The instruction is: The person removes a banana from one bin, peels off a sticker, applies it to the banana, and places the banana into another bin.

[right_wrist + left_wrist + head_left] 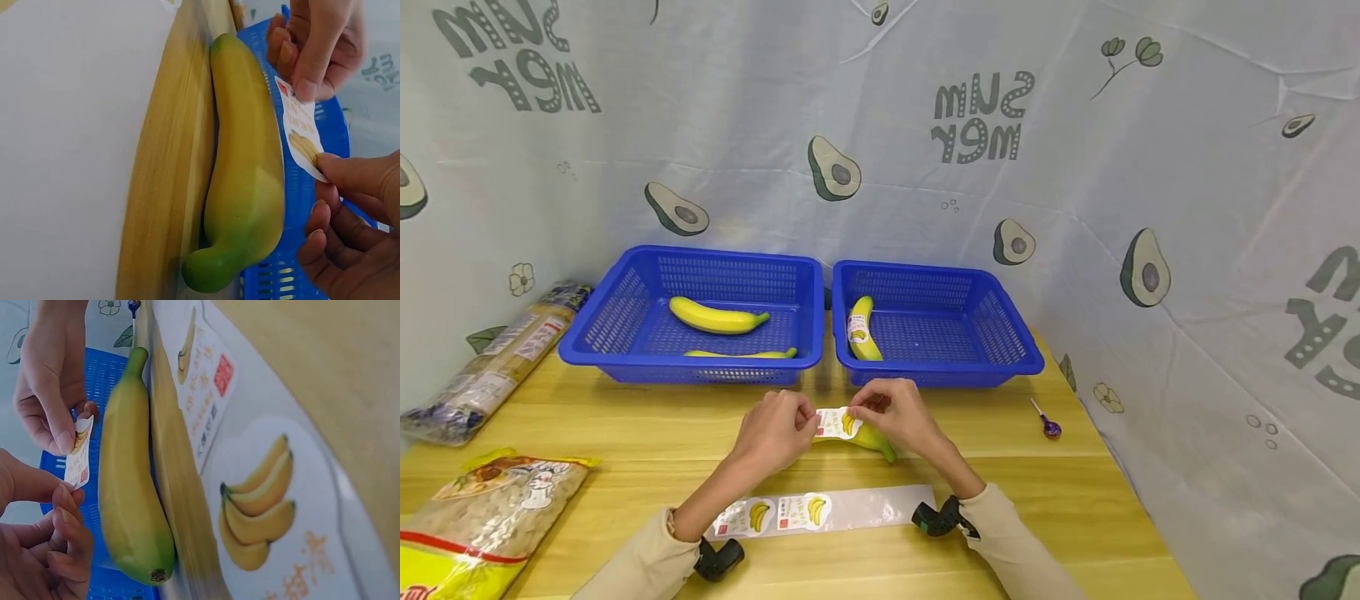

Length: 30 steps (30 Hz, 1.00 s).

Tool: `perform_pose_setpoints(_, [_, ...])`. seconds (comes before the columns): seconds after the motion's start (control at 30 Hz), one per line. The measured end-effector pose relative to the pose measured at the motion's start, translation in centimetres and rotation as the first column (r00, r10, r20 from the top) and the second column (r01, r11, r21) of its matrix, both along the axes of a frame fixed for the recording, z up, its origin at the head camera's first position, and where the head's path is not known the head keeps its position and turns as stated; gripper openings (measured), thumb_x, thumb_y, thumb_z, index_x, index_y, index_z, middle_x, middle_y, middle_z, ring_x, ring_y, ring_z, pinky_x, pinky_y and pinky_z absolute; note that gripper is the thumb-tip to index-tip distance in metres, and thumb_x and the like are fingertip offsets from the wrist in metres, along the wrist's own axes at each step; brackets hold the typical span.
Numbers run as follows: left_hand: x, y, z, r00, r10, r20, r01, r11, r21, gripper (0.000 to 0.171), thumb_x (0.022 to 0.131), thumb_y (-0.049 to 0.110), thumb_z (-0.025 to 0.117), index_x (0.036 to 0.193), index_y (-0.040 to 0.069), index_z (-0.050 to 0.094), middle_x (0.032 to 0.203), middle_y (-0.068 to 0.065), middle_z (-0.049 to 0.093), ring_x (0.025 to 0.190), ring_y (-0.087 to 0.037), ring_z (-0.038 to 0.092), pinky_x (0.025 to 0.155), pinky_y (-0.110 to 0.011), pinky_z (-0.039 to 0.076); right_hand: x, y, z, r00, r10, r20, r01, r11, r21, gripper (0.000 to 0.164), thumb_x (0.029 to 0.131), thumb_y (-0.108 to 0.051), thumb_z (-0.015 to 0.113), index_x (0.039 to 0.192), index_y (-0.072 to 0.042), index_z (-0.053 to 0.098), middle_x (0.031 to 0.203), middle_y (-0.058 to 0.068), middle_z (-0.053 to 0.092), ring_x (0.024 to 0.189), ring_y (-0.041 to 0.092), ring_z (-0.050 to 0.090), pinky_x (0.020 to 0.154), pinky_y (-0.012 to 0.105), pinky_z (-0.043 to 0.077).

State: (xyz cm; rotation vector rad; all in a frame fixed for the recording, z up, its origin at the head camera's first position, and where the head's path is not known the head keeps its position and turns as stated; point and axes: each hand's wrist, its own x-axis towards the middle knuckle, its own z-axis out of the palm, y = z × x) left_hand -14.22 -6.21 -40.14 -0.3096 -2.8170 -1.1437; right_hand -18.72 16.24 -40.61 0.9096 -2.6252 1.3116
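A white sticker (837, 423) printed with bananas is stretched between both hands above a yellow banana (871, 440) lying on the table. My left hand (777, 431) pinches one end of the sticker, at the red stamp. At the picture end, my right hand (898, 412) pinches it between thumb and finger. In the right wrist view the banana (244, 156) lies with its green stem toward the camera, and the sticker (300, 128) is held apart from its skin. A backing strip (880, 505) with more banana stickers lies in front of the banana.
A left blue basket (700, 372) holds two bananas without stickers in view. The right blue basket (940, 377) holds one banana (862, 328) bearing a sticker. A lollipop (1049, 427) lies at the right. Packaged dry food (497, 508) and a long noodle pack (505, 358) lie at the left.
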Motion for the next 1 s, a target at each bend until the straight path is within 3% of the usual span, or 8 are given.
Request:
perform_pose_setpoints(0.37, [-0.2, 0.1, -0.6, 0.999, 0.025, -0.026, -0.026, 0.998, -0.058, 0.023, 0.092, 0.008, 0.077, 0.072, 0.014, 0.068, 0.061, 0.006, 0.056, 0.062, -0.013, 0.055, 0.053, -0.032, 0.044, -0.2, -0.6, -0.6, 0.998, -0.020, -0.052, 0.022, 0.999, 0.029, 0.005, 0.092, -0.005, 0.085, 0.089, -0.005, 0.081, 0.080, 0.003, 0.074, 0.066, 0.004, 0.058, 0.060, 0.022, 0.054])
perform_pose_setpoints(0.7, [-0.4, 0.1, -1.0, 0.999, 0.030, -0.043, -0.033, 0.998, -0.061, 0.025, 0.094, 0.008, 0.075, 0.073, 0.014, 0.064, 0.060, 0.006, 0.054, 0.058, -0.014, 0.053, 0.051, -0.031, 0.042, -0.3, -0.9, -1.2, 0.995, -0.036, -0.091, 0.041, 0.998, 0.047, 0.007, 0.090, -0.003, 0.087, 0.088, -0.004, 0.080, 0.080, 0.005, 0.074, 0.067, 0.004, 0.060, 0.061, 0.020, 0.054])
perform_pose_setpoints(1.0, [-0.5, 0.1, -1.6, 0.997, 0.022, -0.075, -0.024, 0.999, -0.033, 0.026, 0.091, 0.005, 0.079, 0.076, 0.013, 0.060, 0.060, 0.004, 0.054, 0.057, -0.014, 0.052, 0.051, -0.031, 0.042, -0.4, -0.6, -1.8, 0.991, 0.021, -0.134, -0.014, 0.998, 0.056, 0.006, 0.093, -0.002, 0.084, 0.094, -0.004, 0.078, 0.085, 0.005, 0.071, 0.072, 0.006, 0.059, 0.060, 0.019, 0.051])
